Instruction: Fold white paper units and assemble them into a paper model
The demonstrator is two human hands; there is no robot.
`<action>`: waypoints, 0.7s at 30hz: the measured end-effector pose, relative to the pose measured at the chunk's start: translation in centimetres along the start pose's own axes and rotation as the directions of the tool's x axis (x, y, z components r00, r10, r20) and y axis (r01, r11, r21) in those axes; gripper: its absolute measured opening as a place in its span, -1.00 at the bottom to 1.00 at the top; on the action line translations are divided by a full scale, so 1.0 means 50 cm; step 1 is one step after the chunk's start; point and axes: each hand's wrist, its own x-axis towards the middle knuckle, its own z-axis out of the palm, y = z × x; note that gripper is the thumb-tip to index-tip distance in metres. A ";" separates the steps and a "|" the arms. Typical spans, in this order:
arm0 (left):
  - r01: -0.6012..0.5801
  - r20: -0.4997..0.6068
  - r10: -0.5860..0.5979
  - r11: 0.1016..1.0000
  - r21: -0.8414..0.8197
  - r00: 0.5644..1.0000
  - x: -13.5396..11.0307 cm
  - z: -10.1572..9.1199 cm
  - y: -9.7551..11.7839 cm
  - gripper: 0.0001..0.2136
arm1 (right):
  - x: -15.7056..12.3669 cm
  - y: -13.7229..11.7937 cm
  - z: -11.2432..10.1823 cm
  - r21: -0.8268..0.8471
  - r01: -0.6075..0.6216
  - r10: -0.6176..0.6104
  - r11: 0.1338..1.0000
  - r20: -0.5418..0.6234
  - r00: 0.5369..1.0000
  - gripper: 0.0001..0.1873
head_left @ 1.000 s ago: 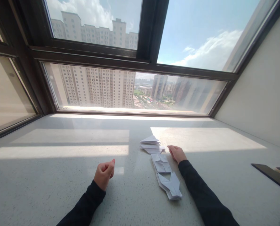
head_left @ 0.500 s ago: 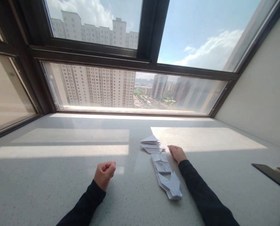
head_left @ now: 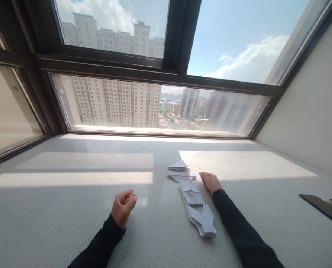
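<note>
My left hand point(head_left: 123, 207) is curled into a fist above the pale speckled sill, with nothing showing in it. On the right, my right hand point(head_left: 210, 182) rests with its fingers folded in, and no object shows in them. Just left of its fingertips lies a pile of folded white paper pieces point(head_left: 181, 173) with pointed ends, apart from the hand. Nearer to me are a squarish folded paper piece point(head_left: 192, 193) and a stack of folded paper shapes with points point(head_left: 203, 220), beside my right forearm.
The speckled white windowsill point(head_left: 71, 219) spreads under both hands, with bands of sunlight across it. A dark flat object point(head_left: 320, 208) lies at the right edge, partly cut off. Dark window frames point(head_left: 160, 136) bound the back, and a white wall point(head_left: 308, 123) stands at the right.
My left fist has shifted very slightly, its fingers turning a little upward. The right hand and the folded papers stay in place.
</note>
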 end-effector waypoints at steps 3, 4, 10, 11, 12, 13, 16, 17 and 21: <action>0.053 0.069 -0.049 0.997 -0.050 0.996 0.004 0.003 -0.002 -0.76 | 0.000 -0.001 -0.001 0.039 -0.054 0.053 0.998 0.034 0.998 -0.65; 0.072 0.086 -0.067 0.996 -0.059 0.994 0.006 0.004 -0.003 -0.77 | 0.000 -0.002 -0.001 0.048 -0.068 0.066 0.997 0.039 0.997 -0.66; 0.103 0.070 -0.101 0.994 -0.032 0.992 0.008 0.002 -0.012 -0.72 | 0.001 -0.003 -0.001 0.081 -0.115 0.110 0.990 0.059 0.992 -0.67; 0.099 0.066 -0.098 0.995 -0.021 0.993 0.008 0.002 -0.012 -0.71 | 0.001 -0.003 -0.001 0.083 -0.118 0.113 0.990 0.060 0.992 -0.66; 0.092 0.061 -0.092 0.996 -0.006 0.994 0.008 0.002 -0.012 -0.69 | 0.002 -0.003 0.000 0.085 -0.119 0.115 0.989 0.060 0.992 -0.66; 0.083 0.053 -0.083 0.997 0.011 0.995 0.007 0.003 -0.011 -0.66 | 0.002 -0.003 0.000 0.086 -0.120 0.115 0.989 0.060 0.992 -0.66; 0.033 0.005 -0.033 0.997 0.075 0.999 0.004 0.009 -0.003 -0.60 | 0.002 -0.002 0.000 0.085 -0.116 0.112 0.990 0.057 0.992 -0.66; 0.014 -0.008 -0.013 0.995 0.096 1.000 0.003 0.011 0.000 -0.58 | 0.002 -0.001 0.000 0.084 -0.113 0.109 0.990 0.056 0.992 -0.66; -0.012 -0.005 0.013 0.990 0.139 1.000 0.000 0.017 0.013 -0.53 | 0.002 0.000 0.000 0.072 -0.090 0.086 0.993 0.052 0.995 -0.66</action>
